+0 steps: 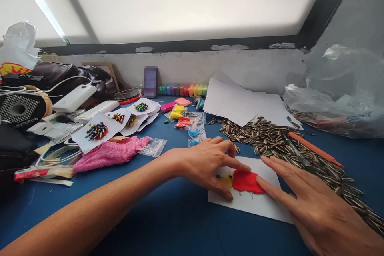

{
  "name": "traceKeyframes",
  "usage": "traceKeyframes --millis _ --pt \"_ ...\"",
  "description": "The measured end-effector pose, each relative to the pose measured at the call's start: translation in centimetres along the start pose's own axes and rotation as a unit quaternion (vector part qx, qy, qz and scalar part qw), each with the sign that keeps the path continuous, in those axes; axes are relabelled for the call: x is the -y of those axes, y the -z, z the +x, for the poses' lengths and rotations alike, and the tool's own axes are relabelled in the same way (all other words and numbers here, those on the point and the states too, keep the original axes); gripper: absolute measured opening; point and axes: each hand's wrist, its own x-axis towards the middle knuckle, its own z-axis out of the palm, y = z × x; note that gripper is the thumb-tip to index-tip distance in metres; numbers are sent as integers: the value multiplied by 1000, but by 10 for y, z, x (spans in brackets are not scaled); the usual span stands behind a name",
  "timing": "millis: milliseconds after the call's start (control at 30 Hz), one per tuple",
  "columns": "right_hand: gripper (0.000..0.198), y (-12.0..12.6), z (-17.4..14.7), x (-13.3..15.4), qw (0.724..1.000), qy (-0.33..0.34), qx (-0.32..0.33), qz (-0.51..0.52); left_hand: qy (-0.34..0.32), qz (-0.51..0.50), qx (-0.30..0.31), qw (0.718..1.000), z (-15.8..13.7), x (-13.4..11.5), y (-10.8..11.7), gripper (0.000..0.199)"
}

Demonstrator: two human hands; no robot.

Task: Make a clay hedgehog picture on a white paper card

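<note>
A white sheet of paper (249, 204) lies on the blue table in front of me. On it is a flattened patch of red clay (246, 182), with a smaller yellow clay (227, 181) head joined at its left and thin drawn legs below. My left hand (208, 164) arches over the left part of the sheet, fingers apart, its index fingertip at the red clay's upper edge and its thumb low on the paper. Stretched out flat, my right hand (312, 202) rests on the sheet's right side, with one fingertip touching the red clay's right edge.
Sunflower seeds (270, 138) are heaped behind and right of the paper, with an orange pen (316, 150) on them. Opened clay packets (183, 120) lie behind. Seed-and-clay pictures (97, 131), a pink cloth (111, 154) and cables crowd the left. Blank sheets (234, 98) lie at the back.
</note>
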Motion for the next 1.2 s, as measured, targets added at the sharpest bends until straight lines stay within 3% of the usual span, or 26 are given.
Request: traceKeyframes --millis 233,500,867,1200 --pt "45 4 8 5 998 -51 -37 1 16 -28 1 999 0 4 1 65" --pt "36 10 18 11 999 -47 1 -28 13 -25 -3 1000 0 6 -2 68" --pt "46 5 19 11 999 24 19 -14 0 -36 -2 999 0 7 0 61" --pt "44 2 23 14 1000 11 22 -1 3 -33 0 999 0 6 0 63"
